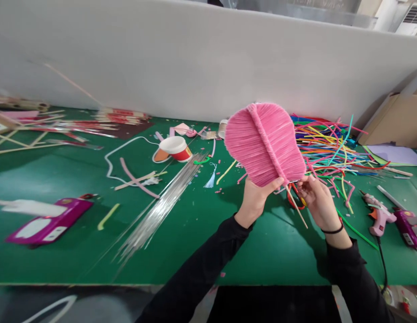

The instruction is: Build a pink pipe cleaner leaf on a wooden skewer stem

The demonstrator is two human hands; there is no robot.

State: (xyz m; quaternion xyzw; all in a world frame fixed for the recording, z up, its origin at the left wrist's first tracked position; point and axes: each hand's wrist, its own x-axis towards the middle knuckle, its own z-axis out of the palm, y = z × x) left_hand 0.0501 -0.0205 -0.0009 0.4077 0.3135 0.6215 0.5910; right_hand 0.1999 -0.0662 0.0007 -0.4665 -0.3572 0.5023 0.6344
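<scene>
A pink fan (242,143), its face covered in rows of fuzzy pipe cleaners with a thicker rib down the middle, is held up above the table. A thin wooden stick (300,211) juts from its lower end as a handle. My left hand (257,197) grips the fan's bottom edge, with the thumb across the front beside the stick. At the lower right corner, my right hand (315,197) has its thumb and fingertips pinched together at the edge. Whatever lies between those fingertips is too small to make out. Red-handled scissors (292,197) lie behind, partly hidden.
Loose coloured pipe cleaners (332,146) are heaped at the right. A pink glue gun (380,217) with a black cord lies nearer. Silver wires (164,204), a paper cup (176,148) and a blue tassel (211,176) are left of the hands; a purple device (55,222) sits far left.
</scene>
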